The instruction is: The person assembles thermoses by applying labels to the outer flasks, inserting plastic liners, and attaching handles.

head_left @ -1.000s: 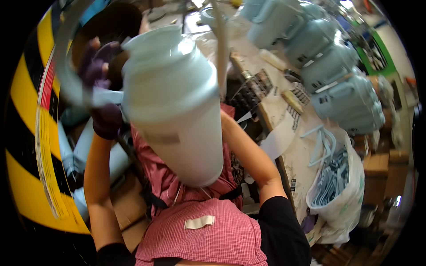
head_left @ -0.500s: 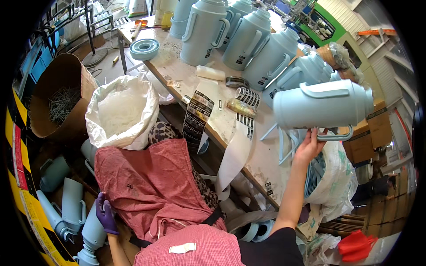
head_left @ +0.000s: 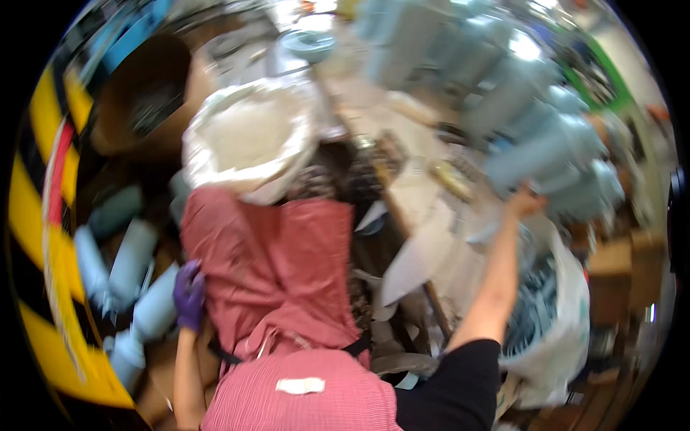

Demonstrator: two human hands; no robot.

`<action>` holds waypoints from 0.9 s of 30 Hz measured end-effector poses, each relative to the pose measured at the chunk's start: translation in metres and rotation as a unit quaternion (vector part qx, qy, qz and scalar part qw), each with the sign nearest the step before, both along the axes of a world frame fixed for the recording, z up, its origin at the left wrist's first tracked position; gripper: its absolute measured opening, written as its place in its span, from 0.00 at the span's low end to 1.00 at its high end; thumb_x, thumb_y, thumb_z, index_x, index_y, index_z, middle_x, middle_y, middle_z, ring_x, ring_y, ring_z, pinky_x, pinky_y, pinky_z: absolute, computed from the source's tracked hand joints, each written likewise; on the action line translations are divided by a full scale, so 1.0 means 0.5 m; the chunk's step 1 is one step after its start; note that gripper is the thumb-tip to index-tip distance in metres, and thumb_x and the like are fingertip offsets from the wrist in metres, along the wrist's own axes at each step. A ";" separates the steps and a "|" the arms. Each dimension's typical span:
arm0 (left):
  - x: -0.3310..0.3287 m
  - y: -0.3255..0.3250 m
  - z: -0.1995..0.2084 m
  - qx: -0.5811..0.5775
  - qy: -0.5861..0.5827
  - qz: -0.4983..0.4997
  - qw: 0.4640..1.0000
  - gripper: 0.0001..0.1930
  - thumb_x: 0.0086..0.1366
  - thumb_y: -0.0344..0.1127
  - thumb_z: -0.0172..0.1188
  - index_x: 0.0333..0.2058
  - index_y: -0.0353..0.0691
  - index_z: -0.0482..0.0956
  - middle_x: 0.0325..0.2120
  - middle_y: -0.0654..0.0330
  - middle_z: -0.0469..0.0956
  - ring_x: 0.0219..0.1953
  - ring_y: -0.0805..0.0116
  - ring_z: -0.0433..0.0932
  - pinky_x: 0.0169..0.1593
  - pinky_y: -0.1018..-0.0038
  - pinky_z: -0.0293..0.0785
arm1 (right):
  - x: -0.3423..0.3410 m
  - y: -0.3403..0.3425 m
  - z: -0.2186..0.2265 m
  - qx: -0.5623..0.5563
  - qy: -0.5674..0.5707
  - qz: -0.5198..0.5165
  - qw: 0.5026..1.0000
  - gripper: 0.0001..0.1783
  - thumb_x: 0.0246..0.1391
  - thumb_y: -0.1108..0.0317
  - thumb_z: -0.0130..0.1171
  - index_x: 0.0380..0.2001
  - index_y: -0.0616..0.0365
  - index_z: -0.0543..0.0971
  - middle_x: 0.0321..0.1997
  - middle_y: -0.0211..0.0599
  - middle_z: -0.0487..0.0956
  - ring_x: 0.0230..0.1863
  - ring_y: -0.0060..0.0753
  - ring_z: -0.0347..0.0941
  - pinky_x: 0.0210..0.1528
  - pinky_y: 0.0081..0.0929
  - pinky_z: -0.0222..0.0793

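Half a second ago the right hand (head_left: 527, 202) held a pale blue plastic flask body by its handle, out over the bench's right end. Now that hand reaches up to the blurred row of pale blue plastic flask bodies (head_left: 553, 154) standing on the long cluttered workbench (head_left: 424, 190), touching the nearest one; motion blur hides whether its fingers are closed on it. The left hand (head_left: 189, 294), in a purple glove, hangs low at the person's left side as before, its fingers curled against a pale blue cylindrical flask shell (head_left: 154, 309) among others standing on the floor; I cannot tell whether it grips.

A red checked apron (head_left: 269, 269) covers the lap. Beyond it sits a white sack of pale granules (head_left: 248, 140), a brown cardboard drum (head_left: 144, 100) beside that, and yellow-and-black floor striping (head_left: 29, 208) at far left. A white bag of parts (head_left: 550, 330) hangs by the bench's right end.
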State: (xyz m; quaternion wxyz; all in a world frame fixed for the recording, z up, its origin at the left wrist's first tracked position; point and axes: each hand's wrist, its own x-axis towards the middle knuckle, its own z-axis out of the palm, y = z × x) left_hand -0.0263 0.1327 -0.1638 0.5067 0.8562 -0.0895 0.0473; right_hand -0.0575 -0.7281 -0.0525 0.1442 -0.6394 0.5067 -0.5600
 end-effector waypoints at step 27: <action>-0.245 0.247 -0.192 -0.033 -0.031 0.542 0.839 0.33 0.65 0.31 0.58 0.70 0.43 0.64 0.68 0.48 0.65 0.71 0.49 0.59 0.72 0.54 0.54 | 0.019 1.037 0.022 -0.059 0.157 0.769 0.617 0.13 0.51 0.85 0.62 0.39 0.61 0.83 0.53 0.46 0.78 0.55 0.49 0.74 0.59 0.42 0.69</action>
